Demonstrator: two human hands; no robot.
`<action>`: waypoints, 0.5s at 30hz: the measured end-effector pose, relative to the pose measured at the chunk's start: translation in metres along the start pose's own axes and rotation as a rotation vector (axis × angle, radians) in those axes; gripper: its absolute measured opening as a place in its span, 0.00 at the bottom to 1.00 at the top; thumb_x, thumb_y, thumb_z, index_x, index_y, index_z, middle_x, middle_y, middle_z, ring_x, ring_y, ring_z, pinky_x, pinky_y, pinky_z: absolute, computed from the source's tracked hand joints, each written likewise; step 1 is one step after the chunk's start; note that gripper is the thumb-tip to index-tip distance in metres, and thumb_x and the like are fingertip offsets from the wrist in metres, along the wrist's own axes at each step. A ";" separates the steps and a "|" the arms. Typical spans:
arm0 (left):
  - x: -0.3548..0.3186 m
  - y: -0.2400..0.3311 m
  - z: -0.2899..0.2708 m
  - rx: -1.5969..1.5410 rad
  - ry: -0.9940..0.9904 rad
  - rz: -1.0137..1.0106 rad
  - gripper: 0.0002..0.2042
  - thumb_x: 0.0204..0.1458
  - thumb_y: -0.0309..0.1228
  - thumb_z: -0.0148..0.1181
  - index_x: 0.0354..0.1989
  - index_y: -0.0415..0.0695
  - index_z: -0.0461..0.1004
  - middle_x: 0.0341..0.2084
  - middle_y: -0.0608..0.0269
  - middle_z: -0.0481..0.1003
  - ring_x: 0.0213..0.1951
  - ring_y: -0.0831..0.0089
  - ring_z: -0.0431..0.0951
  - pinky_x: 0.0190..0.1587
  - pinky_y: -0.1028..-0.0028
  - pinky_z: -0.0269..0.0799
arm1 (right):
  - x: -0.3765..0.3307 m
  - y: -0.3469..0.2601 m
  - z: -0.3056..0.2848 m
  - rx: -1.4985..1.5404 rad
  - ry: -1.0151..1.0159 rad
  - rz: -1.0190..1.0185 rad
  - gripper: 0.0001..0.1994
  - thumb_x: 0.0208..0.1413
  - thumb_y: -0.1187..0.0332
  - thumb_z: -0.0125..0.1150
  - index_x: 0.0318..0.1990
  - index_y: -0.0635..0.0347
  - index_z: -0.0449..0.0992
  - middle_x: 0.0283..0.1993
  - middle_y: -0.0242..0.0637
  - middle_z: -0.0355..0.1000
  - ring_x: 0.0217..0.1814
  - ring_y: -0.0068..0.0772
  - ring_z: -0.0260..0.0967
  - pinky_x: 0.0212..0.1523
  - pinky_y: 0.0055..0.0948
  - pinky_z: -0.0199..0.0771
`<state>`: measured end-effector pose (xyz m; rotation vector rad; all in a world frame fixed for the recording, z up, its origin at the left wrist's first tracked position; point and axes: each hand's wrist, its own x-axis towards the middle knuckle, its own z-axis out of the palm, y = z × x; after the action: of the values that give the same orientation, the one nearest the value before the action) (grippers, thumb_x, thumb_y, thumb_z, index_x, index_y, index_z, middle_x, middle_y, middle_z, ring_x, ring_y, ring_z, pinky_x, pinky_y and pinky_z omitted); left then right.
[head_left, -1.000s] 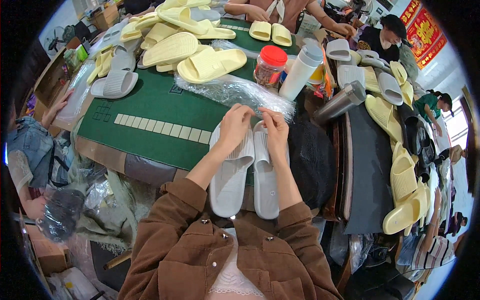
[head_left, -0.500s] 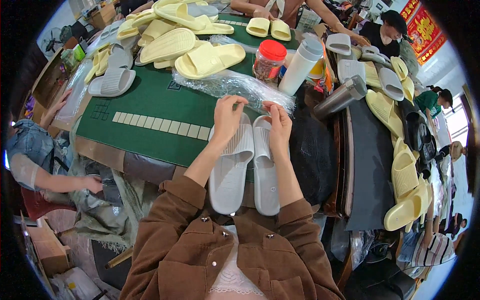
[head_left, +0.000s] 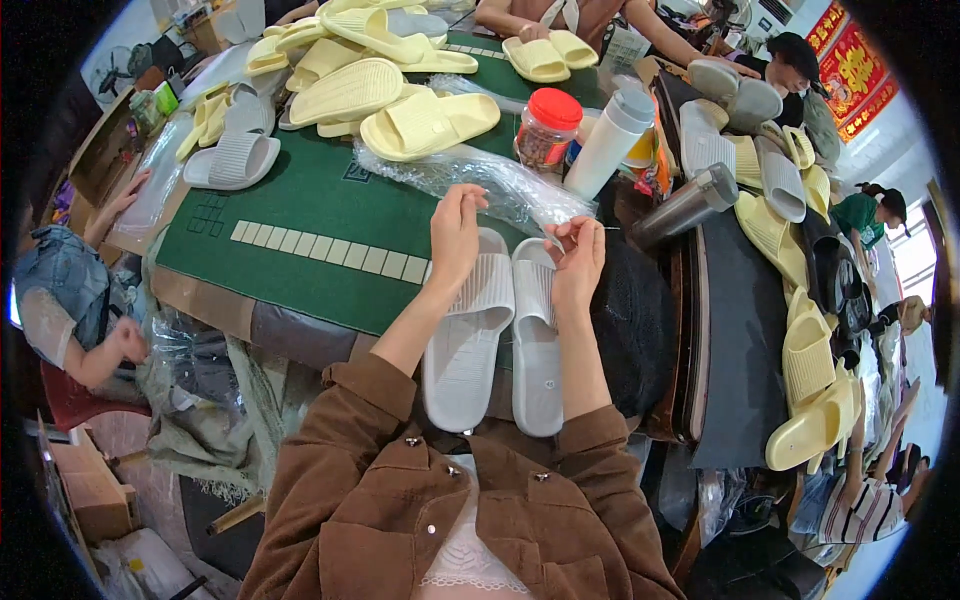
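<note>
A pair of grey ridged slippers lies in front of me, the left slipper point(head_left: 468, 345) and the right slipper point(head_left: 538, 375) side by side, toes pointing away. Above the left toe strap my left hand point(head_left: 455, 235) is closed, thumb and fingers pressed together. Over the right slipper's toe, my right hand point(head_left: 577, 265) has its fingers curled in a pinch. What either hand pinches, if anything, is too fine to make out. Just beyond my fingertips lies a stack of clear plastic bags point(head_left: 460, 170); the right hand is close to its right end.
Yellow slippers point(head_left: 430, 125) are heaped beyond the bags on the green table mat point(head_left: 300, 205). A red-lidded jar point(head_left: 547, 130), a white bottle point(head_left: 608, 145) and a steel tumbler point(head_left: 685, 205) stand at right. More slippers point(head_left: 805, 350) line the right-hand table. Other people work around me.
My hands have moved apart, the right one shifting right and turning more open-palmed. At left, another person's hand has lifted. At right, a co-worker's grey slippers have been raised.
</note>
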<state>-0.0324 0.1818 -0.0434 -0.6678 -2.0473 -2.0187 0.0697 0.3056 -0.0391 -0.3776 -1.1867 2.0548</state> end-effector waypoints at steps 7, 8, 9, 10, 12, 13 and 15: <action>-0.003 0.006 0.003 -0.004 -0.060 -0.033 0.11 0.61 0.29 0.43 0.39 0.37 0.73 0.29 0.55 0.76 0.33 0.66 0.76 0.39 0.70 0.69 | -0.005 -0.033 -0.010 0.257 0.004 0.005 0.12 0.65 0.58 0.45 0.45 0.54 0.68 0.29 0.25 0.66 0.34 0.21 0.69 0.33 0.23 0.73; -0.001 0.004 0.001 -0.006 -0.066 -0.033 0.12 0.61 0.30 0.43 0.39 0.37 0.73 0.30 0.56 0.76 0.34 0.67 0.76 0.40 0.71 0.68 | -0.010 -0.039 -0.007 0.299 0.027 0.019 0.11 0.66 0.59 0.45 0.45 0.55 0.68 0.29 0.26 0.66 0.31 0.20 0.66 0.30 0.21 0.71; -0.002 0.006 0.000 -0.008 -0.069 -0.038 0.12 0.62 0.31 0.43 0.39 0.37 0.73 0.30 0.56 0.76 0.35 0.68 0.76 0.41 0.71 0.68 | -0.015 -0.047 -0.010 0.358 -0.015 0.020 0.11 0.66 0.59 0.44 0.46 0.55 0.68 0.29 0.26 0.65 0.29 0.19 0.63 0.28 0.20 0.68; -0.003 0.008 -0.002 -0.005 -0.066 -0.044 0.13 0.62 0.32 0.43 0.39 0.37 0.74 0.30 0.57 0.76 0.35 0.69 0.76 0.41 0.72 0.68 | -0.020 -0.056 -0.009 0.418 -0.061 0.026 0.11 0.66 0.59 0.44 0.46 0.56 0.67 0.28 0.27 0.64 0.27 0.18 0.60 0.26 0.19 0.65; -0.002 0.009 -0.006 -0.022 -0.076 -0.052 0.14 0.63 0.33 0.43 0.39 0.37 0.73 0.30 0.57 0.76 0.35 0.70 0.75 0.42 0.72 0.68 | -0.034 -0.083 -0.011 0.415 -0.001 0.007 0.12 0.66 0.60 0.44 0.46 0.57 0.67 0.26 0.28 0.61 0.24 0.17 0.53 0.22 0.18 0.56; 0.000 0.007 -0.006 -0.029 -0.092 -0.044 0.14 0.63 0.34 0.43 0.40 0.37 0.74 0.30 0.57 0.76 0.36 0.71 0.75 0.42 0.72 0.68 | -0.040 -0.096 -0.017 0.364 -0.008 -0.058 0.12 0.66 0.60 0.44 0.46 0.57 0.67 0.26 0.28 0.61 0.23 0.17 0.51 0.22 0.18 0.53; -0.001 0.008 -0.005 -0.023 -0.106 -0.047 0.14 0.63 0.34 0.43 0.40 0.37 0.74 0.30 0.57 0.76 0.36 0.71 0.75 0.42 0.72 0.68 | -0.054 -0.124 -0.025 0.253 0.059 -0.185 0.13 0.66 0.60 0.44 0.46 0.59 0.67 0.24 0.28 0.59 0.22 0.17 0.47 0.21 0.17 0.48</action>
<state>-0.0284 0.1761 -0.0365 -0.7540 -2.1205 -2.0771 0.1762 0.3222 0.0462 -0.1971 -0.8787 1.9871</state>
